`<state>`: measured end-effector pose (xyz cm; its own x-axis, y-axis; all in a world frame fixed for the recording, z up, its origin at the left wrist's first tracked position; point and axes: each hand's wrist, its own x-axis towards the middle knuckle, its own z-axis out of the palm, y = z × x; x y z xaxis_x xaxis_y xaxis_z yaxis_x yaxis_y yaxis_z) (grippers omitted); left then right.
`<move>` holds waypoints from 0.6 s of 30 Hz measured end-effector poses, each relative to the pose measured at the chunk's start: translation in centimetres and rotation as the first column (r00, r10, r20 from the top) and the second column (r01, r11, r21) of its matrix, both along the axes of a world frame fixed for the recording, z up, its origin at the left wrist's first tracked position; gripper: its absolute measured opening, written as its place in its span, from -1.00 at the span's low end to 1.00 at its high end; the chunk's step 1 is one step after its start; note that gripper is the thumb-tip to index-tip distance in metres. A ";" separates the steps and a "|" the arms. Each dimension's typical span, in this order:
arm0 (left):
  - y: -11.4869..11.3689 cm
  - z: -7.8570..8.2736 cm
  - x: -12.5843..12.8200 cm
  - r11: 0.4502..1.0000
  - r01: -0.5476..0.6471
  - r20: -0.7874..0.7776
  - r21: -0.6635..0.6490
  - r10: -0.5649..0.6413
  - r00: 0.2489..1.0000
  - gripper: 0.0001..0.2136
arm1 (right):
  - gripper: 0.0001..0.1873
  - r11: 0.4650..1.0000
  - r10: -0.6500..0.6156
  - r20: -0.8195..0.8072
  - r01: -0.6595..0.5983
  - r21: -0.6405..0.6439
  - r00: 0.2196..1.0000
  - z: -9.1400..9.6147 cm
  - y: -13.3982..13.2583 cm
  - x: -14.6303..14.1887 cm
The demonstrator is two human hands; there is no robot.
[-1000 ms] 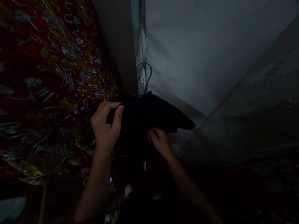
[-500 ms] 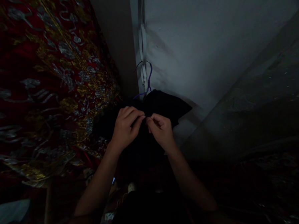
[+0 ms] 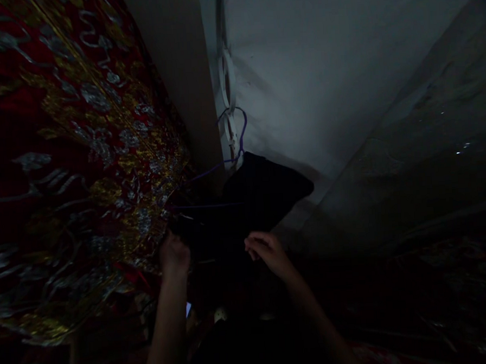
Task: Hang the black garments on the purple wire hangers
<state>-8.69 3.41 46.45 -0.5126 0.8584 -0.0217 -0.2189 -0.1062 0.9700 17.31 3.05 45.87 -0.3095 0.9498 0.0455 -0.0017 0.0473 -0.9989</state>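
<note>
A black garment (image 3: 268, 189) hangs from the right arm of a purple wire hanger (image 3: 243, 130). The hanger's left arm and lower bar show bare, and dark cloth lies below them. At the left, beside the embroidered red cloth, my left hand (image 3: 174, 254) is curled at the garment's left part; blur and darkness obscure its fingertips. My right hand (image 3: 266, 250) is closed in a pinch at the garment's lower right part. How much cloth lies between its fingers is hard to make out.
The hanger's hook sits in a white looped strip (image 3: 227, 79) at the wall corner. A red cloth with gold and silver embroidery (image 3: 98, 140) hangs close on the left. A pale wall (image 3: 302, 70) rises on the right, with a translucent sheet (image 3: 408, 157) slanting across it.
My hands, together at the garment's middle before, have moved apart and lower, the left one farther to the left. The garment's left side has come off the hanger's left arm.
</note>
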 end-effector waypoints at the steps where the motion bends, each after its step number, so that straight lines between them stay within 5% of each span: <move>1: -0.7 -1.4 0.9 1.000 0.003 0.026 -0.029 -0.002 1.000 -0.64 | -0.59 1.000 -0.013 0.008 0.014 -0.025 1.000 -0.5 -0.3 0.4; 4: -2.7 -3.8 5.0 0.989 0.083 0.149 -0.119 -0.065 0.987 -0.69 | -0.60 0.994 -0.099 0.112 0.102 -0.027 0.989 -1.6 -0.6 1.8; 7: -4.1 -2.8 9.4 0.972 0.205 0.219 -0.119 -0.175 0.960 -0.66 | -0.72 0.984 -0.165 0.217 0.146 0.102 0.962 -1.5 -0.9 2.9; 11: -5.0 1.0 13.9 0.864 0.503 -0.187 -0.011 -0.496 0.848 -0.75 | -0.70 0.974 0.004 0.220 -0.054 0.219 0.975 -0.5 -1.8 3.2; 13: -5.2 2.1 15.2 0.845 0.534 -0.452 0.010 -0.473 0.757 -0.78 | -0.79 0.972 0.089 0.166 -0.122 0.201 0.982 -0.2 -2.1 3.4; 16: -5.5 1.6 15.6 0.862 0.506 -0.586 0.030 -0.395 0.707 -0.77 | -0.79 0.990 0.107 0.125 -0.118 0.083 0.986 0.1 -2.2 4.8; 18: -5.9 0.3 15.0 0.817 0.572 -0.549 -0.069 -0.510 0.662 -0.67 | -0.80 0.990 0.135 0.162 -0.140 0.019 0.978 1.1 -1.7 6.2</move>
<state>6.35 -2.48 46.75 0.1410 0.9687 0.2044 0.2639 -0.2358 0.9353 23.52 1.35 46.94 -0.4429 0.8965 0.0128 0.1490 0.0877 -0.9849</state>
